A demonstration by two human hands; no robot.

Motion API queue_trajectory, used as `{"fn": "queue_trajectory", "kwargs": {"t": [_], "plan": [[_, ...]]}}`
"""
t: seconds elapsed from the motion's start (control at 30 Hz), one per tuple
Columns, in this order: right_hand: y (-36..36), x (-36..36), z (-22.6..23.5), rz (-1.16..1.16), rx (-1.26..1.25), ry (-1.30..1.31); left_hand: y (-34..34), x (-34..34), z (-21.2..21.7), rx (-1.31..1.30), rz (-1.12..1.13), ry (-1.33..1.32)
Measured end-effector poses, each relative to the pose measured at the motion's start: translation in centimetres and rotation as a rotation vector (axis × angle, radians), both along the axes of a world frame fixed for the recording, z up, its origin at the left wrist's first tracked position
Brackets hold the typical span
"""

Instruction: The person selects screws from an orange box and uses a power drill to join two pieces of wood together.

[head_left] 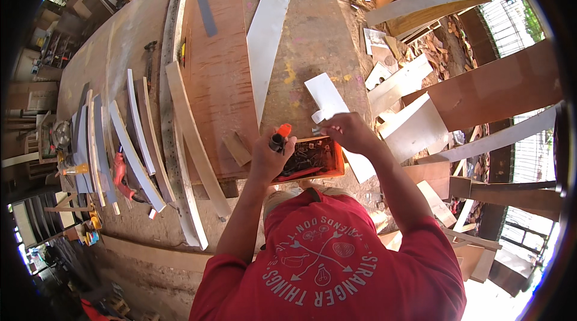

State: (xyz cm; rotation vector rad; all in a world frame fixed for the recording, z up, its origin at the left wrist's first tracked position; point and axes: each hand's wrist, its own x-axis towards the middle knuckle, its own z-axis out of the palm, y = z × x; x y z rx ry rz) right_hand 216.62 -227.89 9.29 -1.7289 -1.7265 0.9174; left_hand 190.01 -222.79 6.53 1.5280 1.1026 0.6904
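Note:
My left hand [271,156] is closed around an orange and black cylindrical object [280,135], whose exact kind I cannot make out. Its bright orange end points up and away from me. Across from it, my right hand [351,132] has its fingers pinched together near a small pale piece [318,117]; what is between the fingertips is too small to tell. Below both hands, an orange box [340,165] holds a jumble of dark small hardware and tools. A white rectangular board [326,94] lies just beyond my right hand.
A brown plywood sheet [219,93] and a long white strip [270,33] cover the wooden worktop. Curved wooden strips [195,141], a red power tool [122,175] and a hammer [150,54] lie to the left. Board offcuts [415,129] pile up on the right.

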Motion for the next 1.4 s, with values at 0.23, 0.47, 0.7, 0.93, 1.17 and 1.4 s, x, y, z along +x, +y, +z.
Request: {"fn": "queue_trajectory", "kwargs": {"t": [0.23,0.47,0.7,0.93,1.17,1.4], "plan": [[4.8,-1.1,-8.3,-0.037,-0.221,-0.212,0.6,0.1,0.4,-0.036,-0.029,-0.01],[1.1,-0.9,-2.5,-0.312,-0.102,-0.011,0.6,-0.4,0.3,-0.021,0.002,-0.079],[-5.3,-3.5,-1.9,0.01,-0.314,0.001,0.6,-0.4,-0.6,-0.006,-0.026,-0.053],[-3.0,-8.1,-8.0,-0.016,-0.257,-0.316,0.7,0.1,0.6,0.084,-0.038,-0.029],[-3.3,-8.0,-10.1,0.077,-0.097,-0.404,0.6,0.0,-0.1,0.047,-0.027,-0.077],[-2.4,-9.2,-7.9,0.103,-0.259,-0.467,0.8,-0.8,-1.3,0.082,-0.016,-0.061]]}}
